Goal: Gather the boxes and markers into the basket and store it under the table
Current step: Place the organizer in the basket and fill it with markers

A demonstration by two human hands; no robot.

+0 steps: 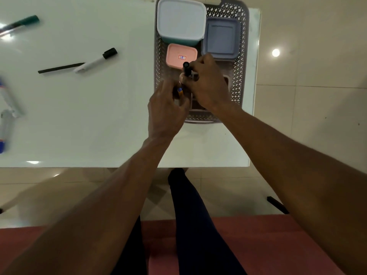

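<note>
A grey perforated basket sits at the table's right end. Inside it are a white-lidded teal box, a blue-grey box and a small pink box with a label. My right hand hovers over the basket's near half, shut on a black marker held upright. My left hand is at the basket's near-left corner, holding a pen with a yellow barrel and a blue end. On the table to the left lie a black-capped white marker, a thin black pen and a green-capped marker.
Blurred blue-and-white markers lie at the table's far left edge. The white table ends just right of the basket. Below are tiled floor, a red seat and my dark-trousered legs.
</note>
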